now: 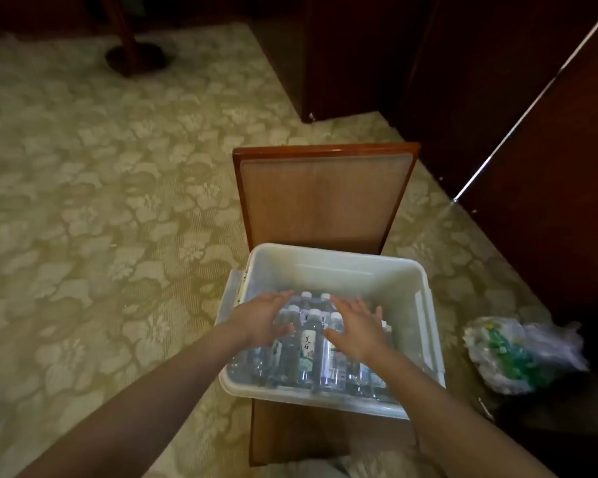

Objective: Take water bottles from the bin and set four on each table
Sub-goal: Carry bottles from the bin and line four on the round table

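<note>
Pale floral carpet (101,208) covers the floor, with dark wooden furniture (532,98) along the far and right sides. On the seat of a wooden chair (325,194) sits a white plastic bin (342,270), and the water bottles (310,343) are packed in its near half, most leaning or lying with their white caps toward the chair back. A crumpled plastic bag (518,353) lies on the carpet to the right.

Both hands are inside the bin, palms down over the bottles. The left hand (266,317) and right hand (356,329) have their fingers spread and nearly straight, and neither has closed round a bottle – whether the palms touch the caps I cannot tell.

The risk, as I judge it, is in the grab. The bottles are smooth and crowded, so taking several at once could let one slip out. The bin also overhangs the seat's near edge – a hard downward press there might tip it
</note>
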### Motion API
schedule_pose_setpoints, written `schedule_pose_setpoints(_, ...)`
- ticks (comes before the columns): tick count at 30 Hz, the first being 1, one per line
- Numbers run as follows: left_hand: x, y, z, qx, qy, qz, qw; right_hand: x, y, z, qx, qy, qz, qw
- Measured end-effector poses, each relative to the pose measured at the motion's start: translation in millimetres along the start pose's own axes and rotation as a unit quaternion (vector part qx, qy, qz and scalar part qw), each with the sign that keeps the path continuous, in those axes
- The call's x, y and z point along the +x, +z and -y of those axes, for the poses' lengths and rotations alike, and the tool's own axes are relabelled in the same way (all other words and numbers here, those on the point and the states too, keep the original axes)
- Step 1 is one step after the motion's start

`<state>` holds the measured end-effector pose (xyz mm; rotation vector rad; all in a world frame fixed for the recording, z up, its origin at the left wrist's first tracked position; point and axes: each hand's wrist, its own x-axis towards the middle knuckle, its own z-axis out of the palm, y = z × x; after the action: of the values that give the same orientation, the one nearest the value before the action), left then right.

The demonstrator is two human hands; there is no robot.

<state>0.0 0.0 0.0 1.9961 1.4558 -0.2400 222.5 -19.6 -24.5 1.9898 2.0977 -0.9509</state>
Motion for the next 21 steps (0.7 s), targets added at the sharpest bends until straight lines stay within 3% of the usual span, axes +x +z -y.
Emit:
schedule_pose_setpoints(9,90,47,29,-0.013,-0.070,0.077,0.994,77,32,-40,0.017,0.012,0.115,0.993)
schedule_pose_setpoints(21,163,92,57,0.092,-0.040,0.142,0.985,157,77,-66,-0.028,-0.047,0.168,0.984)
